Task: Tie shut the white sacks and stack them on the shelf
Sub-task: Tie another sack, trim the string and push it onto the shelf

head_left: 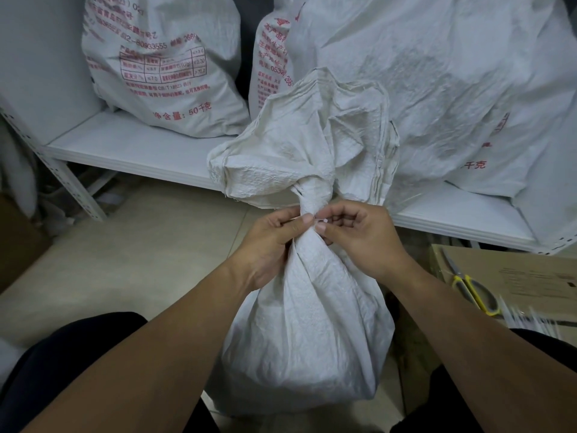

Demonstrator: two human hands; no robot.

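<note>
A filled white woven sack (307,332) stands on the floor between my knees, its neck gathered into a tight bunch and its loose top flaring above. A thin white tie (320,220) wraps the neck. My left hand (274,242) pinches one end of the tie at the left of the neck. My right hand (359,235) pinches the other end at the right. Thumbs and forefingers nearly meet in front of the neck. On the white shelf (131,148) behind stand a sack with red print (162,64) at the left and a larger sack (437,82) at the right.
Yellow-handled scissors (474,292) lie on a cardboard box (524,276) at the right, beside a bundle of white ties (527,323). The shelf's perforated metal leg (62,179) slants at the left. Beige tiled floor (125,264) spreads in front of the shelf.
</note>
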